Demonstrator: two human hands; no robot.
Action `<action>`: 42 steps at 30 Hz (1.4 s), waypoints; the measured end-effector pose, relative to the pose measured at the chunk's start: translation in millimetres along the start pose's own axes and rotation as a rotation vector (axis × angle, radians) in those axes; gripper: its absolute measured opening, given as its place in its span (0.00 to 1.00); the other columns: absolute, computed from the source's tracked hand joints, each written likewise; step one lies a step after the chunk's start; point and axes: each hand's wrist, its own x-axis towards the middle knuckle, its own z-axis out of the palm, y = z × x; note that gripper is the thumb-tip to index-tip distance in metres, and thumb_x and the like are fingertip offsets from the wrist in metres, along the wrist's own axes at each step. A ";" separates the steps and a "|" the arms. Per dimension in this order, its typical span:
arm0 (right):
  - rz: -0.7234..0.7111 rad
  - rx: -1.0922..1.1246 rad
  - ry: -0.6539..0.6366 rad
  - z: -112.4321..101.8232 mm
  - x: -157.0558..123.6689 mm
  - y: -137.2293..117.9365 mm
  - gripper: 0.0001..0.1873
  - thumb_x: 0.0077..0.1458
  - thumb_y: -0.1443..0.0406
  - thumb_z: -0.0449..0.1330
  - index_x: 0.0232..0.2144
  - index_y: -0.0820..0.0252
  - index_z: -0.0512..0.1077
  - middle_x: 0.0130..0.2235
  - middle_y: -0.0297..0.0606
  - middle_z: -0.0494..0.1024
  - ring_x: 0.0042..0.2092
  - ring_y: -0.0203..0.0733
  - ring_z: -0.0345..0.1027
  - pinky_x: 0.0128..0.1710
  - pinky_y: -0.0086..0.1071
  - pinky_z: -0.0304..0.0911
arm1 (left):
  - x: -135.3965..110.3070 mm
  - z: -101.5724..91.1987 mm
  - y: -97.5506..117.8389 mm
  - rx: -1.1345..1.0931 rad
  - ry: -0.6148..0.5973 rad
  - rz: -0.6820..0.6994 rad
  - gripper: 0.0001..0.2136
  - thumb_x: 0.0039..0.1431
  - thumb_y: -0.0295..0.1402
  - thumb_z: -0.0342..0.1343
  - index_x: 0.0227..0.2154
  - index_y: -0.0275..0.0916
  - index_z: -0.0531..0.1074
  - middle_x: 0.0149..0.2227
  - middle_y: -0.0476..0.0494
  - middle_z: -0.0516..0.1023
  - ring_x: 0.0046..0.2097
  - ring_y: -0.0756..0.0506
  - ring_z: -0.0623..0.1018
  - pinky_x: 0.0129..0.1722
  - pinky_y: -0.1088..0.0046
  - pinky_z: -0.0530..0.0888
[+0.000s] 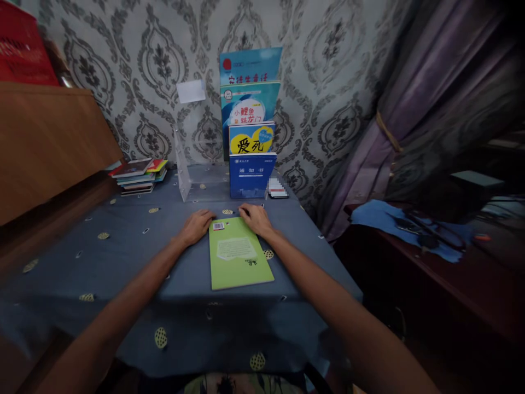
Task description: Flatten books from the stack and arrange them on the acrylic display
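Note:
A green book [235,260] lies flat on the table, its barcode at the far left corner and a pale text panel across the cover. At that far left corner, my left hand [198,226] holds the book's edge with bent fingers. My right hand [256,219] curls over the far right corner in the same way. Both sets of fingertips are partly hidden. Beyond them, a blue book [252,178] stands upright in front of a yellow-and-blue book [251,139], a teal book [248,104] and a taller blue book [254,63] in a clear stand.
A patterned dark blue cloth covers the table [135,241]. At the back left lies a pile of books [141,175], near a clear panel [182,164] with a white label [191,91]. A small white stack [278,189] sits right of the stand. A purple curtain [394,120] hangs to the right.

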 end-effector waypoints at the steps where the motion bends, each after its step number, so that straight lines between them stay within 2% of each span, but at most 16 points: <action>1: -0.002 -0.006 0.000 -0.8 -0.6 -0.8 0.17 0.66 0.63 0.49 0.48 0.58 0.75 0.45 0.40 0.83 0.45 0.43 0.75 0.41 0.30 0.60 | -2.9 -2.3 -1.1 0.000 -0.013 0.021 0.15 0.68 0.28 0.43 0.50 0.39 0.72 0.46 0.41 0.78 0.49 0.43 0.76 0.51 0.64 0.73; 4: -0.010 -0.023 0.000 -2.3 -2.3 -3.8 0.17 0.66 0.63 0.49 0.48 0.57 0.75 0.45 0.40 0.83 0.45 0.43 0.75 0.41 0.30 0.60 | -14.2 -13.8 -1.8 0.039 -0.078 0.119 0.17 0.68 0.27 0.43 0.56 0.40 0.69 0.53 0.39 0.76 0.52 0.42 0.75 0.51 0.63 0.72; 8: -0.030 -0.044 0.002 -0.7 -3.1 -6.6 0.15 0.65 0.64 0.51 0.47 0.57 0.76 0.48 0.42 0.81 0.49 0.44 0.72 0.43 0.30 0.59 | -25.9 -37.1 8.3 0.153 -0.178 0.305 0.21 0.68 0.27 0.45 0.61 0.48 0.64 0.61 0.40 0.70 0.60 0.40 0.70 0.57 0.58 0.67; 11: -0.043 -0.057 -0.004 1.4 -3.0 -7.3 0.14 0.65 0.65 0.51 0.46 0.57 0.76 0.48 0.42 0.81 0.50 0.44 0.71 0.45 0.30 0.59 | -25.9 -52.1 23.2 0.214 -0.292 0.500 0.22 0.67 0.26 0.48 0.61 0.49 0.63 0.62 0.39 0.68 0.64 0.39 0.66 0.61 0.57 0.62; 13: -0.050 -0.066 -0.011 1.9 -3.1 -7.8 0.14 0.66 0.65 0.51 0.45 0.57 0.76 0.48 0.42 0.80 0.50 0.44 0.71 0.46 0.31 0.59 | -22.6 -58.0 34.1 0.192 -0.343 0.572 0.21 0.67 0.25 0.47 0.60 0.50 0.63 0.61 0.40 0.70 0.65 0.40 0.65 0.62 0.58 0.62; 18: -0.046 -0.090 -0.018 -0.2 -4.8 -10.5 0.14 0.66 0.65 0.51 0.44 0.57 0.76 0.47 0.43 0.80 0.50 0.44 0.70 0.45 0.30 0.59 | -14.3 -60.8 55.5 0.178 -0.387 0.648 0.20 0.67 0.23 0.46 0.59 0.48 0.64 0.62 0.40 0.69 0.66 0.40 0.65 0.63 0.58 0.62; 23: -0.038 -0.094 -0.015 -3.3 -7.0 -13.5 0.14 0.66 0.65 0.51 0.43 0.58 0.77 0.47 0.43 0.80 0.50 0.44 0.70 0.45 0.31 0.60 | -16.9 -56.6 52.8 0.216 -0.345 0.694 0.22 0.67 0.21 0.45 0.60 0.47 0.62 0.62 0.37 0.69 0.65 0.40 0.66 0.61 0.59 0.65; 26: -0.037 -0.073 -0.015 -4.4 -7.2 -14.5 0.13 0.65 0.66 0.52 0.43 0.58 0.77 0.47 0.44 0.80 0.50 0.44 0.71 0.45 0.31 0.60 | -22.6 -51.3 44.3 0.204 -0.345 0.665 0.23 0.66 0.22 0.46 0.62 0.45 0.59 0.64 0.35 0.66 0.66 0.40 0.65 0.61 0.60 0.65; 29: -0.028 -0.025 -0.013 -4.8 -7.1 -14.4 0.12 0.64 0.67 0.53 0.41 0.59 0.77 0.47 0.44 0.80 0.50 0.45 0.71 0.46 0.31 0.60 | -28.6 -43.8 39.9 0.133 -0.332 0.582 0.23 0.66 0.24 0.47 0.63 0.43 0.59 0.65 0.34 0.65 0.67 0.40 0.64 0.64 0.58 0.62; 34: -0.001 0.146 -0.005 -2.7 -4.2 -7.1 0.11 0.63 0.68 0.55 0.40 0.59 0.78 0.46 0.43 0.80 0.51 0.46 0.71 0.50 0.33 0.61 | -32.0 -33.5 42.1 -0.137 -0.200 0.377 0.19 0.67 0.30 0.46 0.60 0.43 0.64 0.61 0.38 0.70 0.64 0.42 0.68 0.65 0.56 0.62; 38: 0.035 0.385 0.007 1.8 5.2 6.2 0.10 0.64 0.65 0.56 0.40 0.61 0.77 0.43 0.42 0.80 0.48 0.47 0.72 0.51 0.40 0.65 | -21.7 -35.5 47.5 -0.442 -0.060 0.191 0.15 0.67 0.36 0.47 0.51 0.40 0.71 0.52 0.39 0.78 0.54 0.42 0.76 0.55 0.63 0.71; 40: 0.039 0.541 0.031 4.4 10.2 12.3 0.13 0.64 0.61 0.58 0.47 0.62 0.74 0.48 0.42 0.77 0.48 0.48 0.72 0.49 0.44 0.69 | -11.8 -38.2 51.9 -0.574 -0.006 0.082 0.14 0.66 0.40 0.49 0.45 0.38 0.75 0.44 0.42 0.81 0.46 0.42 0.79 0.48 0.67 0.73; 42: 0.027 0.712 0.109 6.5 13.3 16.5 0.18 0.63 0.58 0.60 0.52 0.61 0.71 0.53 0.41 0.73 0.50 0.49 0.71 0.48 0.46 0.71 | 0.0 -40.2 57.4 -0.709 0.062 0.004 0.15 0.64 0.43 0.52 0.43 0.37 0.75 0.40 0.44 0.81 0.43 0.43 0.78 0.45 0.69 0.73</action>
